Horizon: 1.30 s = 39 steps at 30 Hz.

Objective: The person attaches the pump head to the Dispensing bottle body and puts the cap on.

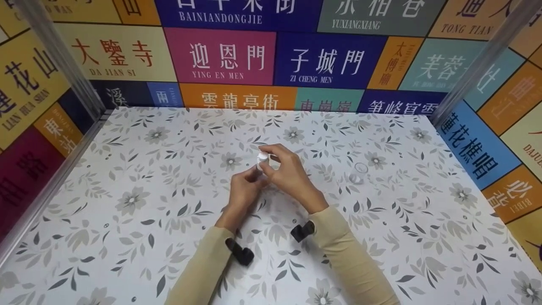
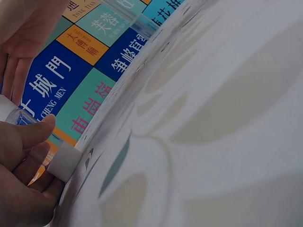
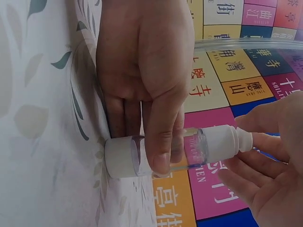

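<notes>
A clear pump bottle [image 3: 182, 149] with a white base and a white pump top [image 1: 263, 157] stands upright at the middle of the table. My left hand [image 1: 244, 188] grips its clear body, thumb on one side and fingers on the other. In the left wrist view the white base [image 2: 65, 161] shows below those fingers, at the tabletop. My right hand [image 1: 292, 171] is at the pump top, thumb and fingers around it. The right wrist view shows fingertips [image 3: 259, 142] at the small pump head.
A clear cap [image 1: 359, 173] lies on the table to the right of my hands. White cloth with grey leaves and flowers covers the table [image 1: 127, 237]. Colourful panels with lettering [image 1: 220, 57] stand behind and at both sides, with clear posts [image 1: 63, 63] at the corners.
</notes>
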Motion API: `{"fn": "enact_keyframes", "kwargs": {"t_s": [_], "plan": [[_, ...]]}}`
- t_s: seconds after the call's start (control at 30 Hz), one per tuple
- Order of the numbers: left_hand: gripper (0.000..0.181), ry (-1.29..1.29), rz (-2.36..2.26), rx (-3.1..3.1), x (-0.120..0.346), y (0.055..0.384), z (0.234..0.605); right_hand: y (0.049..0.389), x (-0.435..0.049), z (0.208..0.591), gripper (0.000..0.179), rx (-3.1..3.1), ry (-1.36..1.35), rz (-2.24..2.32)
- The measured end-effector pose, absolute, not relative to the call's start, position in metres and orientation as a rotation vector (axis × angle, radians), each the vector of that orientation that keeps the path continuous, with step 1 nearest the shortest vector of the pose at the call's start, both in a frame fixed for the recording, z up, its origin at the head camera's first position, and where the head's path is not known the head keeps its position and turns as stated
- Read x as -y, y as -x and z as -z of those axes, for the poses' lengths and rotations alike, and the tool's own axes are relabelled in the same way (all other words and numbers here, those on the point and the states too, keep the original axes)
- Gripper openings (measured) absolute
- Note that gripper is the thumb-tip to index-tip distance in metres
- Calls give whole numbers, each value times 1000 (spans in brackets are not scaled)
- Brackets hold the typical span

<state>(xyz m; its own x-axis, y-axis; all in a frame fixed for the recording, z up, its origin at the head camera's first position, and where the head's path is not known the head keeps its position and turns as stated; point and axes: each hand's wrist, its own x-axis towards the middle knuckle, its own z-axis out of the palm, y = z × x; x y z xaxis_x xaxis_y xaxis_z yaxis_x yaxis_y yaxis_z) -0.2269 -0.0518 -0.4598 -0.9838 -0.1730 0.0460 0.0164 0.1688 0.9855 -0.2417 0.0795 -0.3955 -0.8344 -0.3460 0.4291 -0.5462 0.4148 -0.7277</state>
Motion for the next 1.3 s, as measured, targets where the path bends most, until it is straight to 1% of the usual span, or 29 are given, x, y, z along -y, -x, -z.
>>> {"fn": "enact_keyframes", "kwargs": {"t_s": [0.53,0.8,1.1,1.3], "plan": [[46,-159,1926,2280,52,228,461,242,-80,398,36,2487,-771,-1411],[44,-149,1922,2263,51,227,462,241,-81,395,40,2513,-736,-1424],[45,-160,1894,2277,51,228,463,242,-81,395,33,2509,-747,-1424],[46,-161,1903,2268,51,229,462,243,-81,394,35,2522,-742,-1357]]}}
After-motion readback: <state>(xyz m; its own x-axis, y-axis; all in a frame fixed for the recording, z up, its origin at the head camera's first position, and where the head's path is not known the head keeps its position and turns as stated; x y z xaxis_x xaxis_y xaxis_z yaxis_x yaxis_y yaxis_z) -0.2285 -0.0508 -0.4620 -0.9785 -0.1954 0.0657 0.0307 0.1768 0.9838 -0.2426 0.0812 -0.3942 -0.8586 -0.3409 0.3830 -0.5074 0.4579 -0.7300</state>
